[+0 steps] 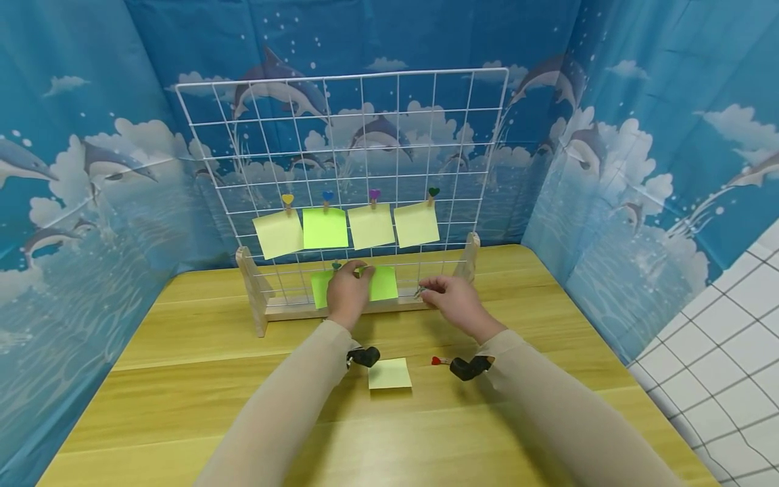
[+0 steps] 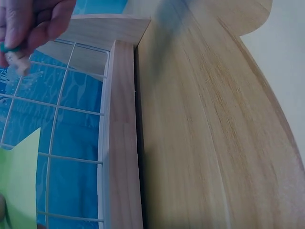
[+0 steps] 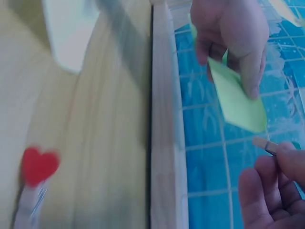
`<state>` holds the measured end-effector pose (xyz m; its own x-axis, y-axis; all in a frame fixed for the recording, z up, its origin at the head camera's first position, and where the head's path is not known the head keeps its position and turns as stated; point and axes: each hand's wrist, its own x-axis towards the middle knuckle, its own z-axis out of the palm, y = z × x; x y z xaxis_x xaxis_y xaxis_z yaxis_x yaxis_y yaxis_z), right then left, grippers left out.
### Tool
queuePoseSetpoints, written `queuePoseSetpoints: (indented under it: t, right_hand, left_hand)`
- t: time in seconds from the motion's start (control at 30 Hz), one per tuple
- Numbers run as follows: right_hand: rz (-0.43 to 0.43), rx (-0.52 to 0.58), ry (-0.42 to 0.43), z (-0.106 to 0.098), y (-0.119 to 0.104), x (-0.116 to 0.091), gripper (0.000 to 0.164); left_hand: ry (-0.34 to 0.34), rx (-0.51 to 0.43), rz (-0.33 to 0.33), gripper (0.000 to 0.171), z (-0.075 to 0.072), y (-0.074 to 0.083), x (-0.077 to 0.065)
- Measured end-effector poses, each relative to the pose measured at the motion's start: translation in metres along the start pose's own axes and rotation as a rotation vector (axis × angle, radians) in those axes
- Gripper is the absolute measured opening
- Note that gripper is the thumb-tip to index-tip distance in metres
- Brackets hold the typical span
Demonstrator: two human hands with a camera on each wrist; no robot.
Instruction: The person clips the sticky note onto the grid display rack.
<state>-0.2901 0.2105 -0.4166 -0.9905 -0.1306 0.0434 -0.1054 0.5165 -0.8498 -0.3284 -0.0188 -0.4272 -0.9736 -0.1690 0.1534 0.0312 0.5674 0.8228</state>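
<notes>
My left hand (image 1: 349,297) pinches a bright green sticky note (image 1: 383,283) by its upper left part, in front of the lower part of a white wire grid (image 1: 397,144). In the right wrist view this note (image 3: 237,101) tilts away from the wires. My right hand (image 1: 455,301), just to the right, pinches a small wooden clothespin (image 3: 265,144) between thumb and fingers; its green end is partly hidden. Behind my left hand, another green note (image 1: 319,289) hangs under a teal-topped clip (image 1: 336,265).
A pale yellow note (image 1: 389,374) and a red heart clothespin (image 1: 439,361) lie on the wooden table (image 1: 182,406). Higher on the grid, several notes hang from heart clips, including a green note (image 1: 325,228). Wooden feet (image 1: 254,291) support the grid; a dolphin curtain (image 1: 377,40) stands behind.
</notes>
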Motion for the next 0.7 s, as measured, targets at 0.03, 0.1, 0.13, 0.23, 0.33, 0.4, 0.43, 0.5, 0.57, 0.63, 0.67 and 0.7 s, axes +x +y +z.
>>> queuePoseSetpoints:
  t: [0.03,0.1,0.13,0.23,0.33,0.4,0.43,0.5,0.57,0.63,0.67,0.7]
  right_hand:
    - [0.0,0.015,0.012,0.002,-0.003,0.002,0.029]
    - [0.005,0.019,0.038,0.006,-0.01,0.005,0.03]
    - [0.002,0.014,0.047,0.007,-0.013,0.007,0.03]
    - [-0.022,-0.007,0.077,0.014,-0.021,0.013,0.03]
    - [-0.077,-0.043,0.112,0.022,-0.027,0.019,0.029]
    - [-0.114,-0.069,0.145,0.026,-0.031,0.024,0.027]
    - [-0.129,-0.085,0.158,0.028,-0.033,0.026,0.027]
    - [-0.139,-0.114,0.177,0.031,-0.036,0.03,0.027]
    - [-0.129,-0.133,0.183,0.034,-0.039,0.034,0.028]
    - [-0.104,-0.142,0.181,0.035,-0.041,0.037,0.03]
    - [-0.088,-0.141,0.179,0.036,-0.041,0.038,0.03]
    - [-0.075,-0.143,0.178,0.036,-0.041,0.04,0.03]
  left_hand:
    - [0.0,-0.004,0.0,0.042,0.0,0.0,0.0]
    - [0.001,-0.013,0.0,0.041,0.0,0.0,0.0]
    - [0.002,-0.018,0.001,0.041,0.0,0.0,0.0]
    - [0.005,-0.026,-0.002,0.039,0.0,0.0,0.0]
    - [0.011,-0.032,-0.008,0.036,0.0,0.0,0.0]
    - [0.013,-0.035,-0.011,0.034,0.0,0.0,0.0]
    - [0.014,-0.038,-0.012,0.034,0.0,0.0,0.0]
    - [0.012,-0.037,-0.015,0.035,0.0,0.0,0.0]
    - [0.009,-0.034,-0.019,0.037,0.0,0.001,0.0]
    - [0.006,-0.031,-0.023,0.038,0.0,0.001,0.0]
    - [0.004,-0.03,-0.024,0.037,0.0,0.001,0.0]
    - [0.002,-0.029,-0.026,0.037,0.0,0.001,0.0]
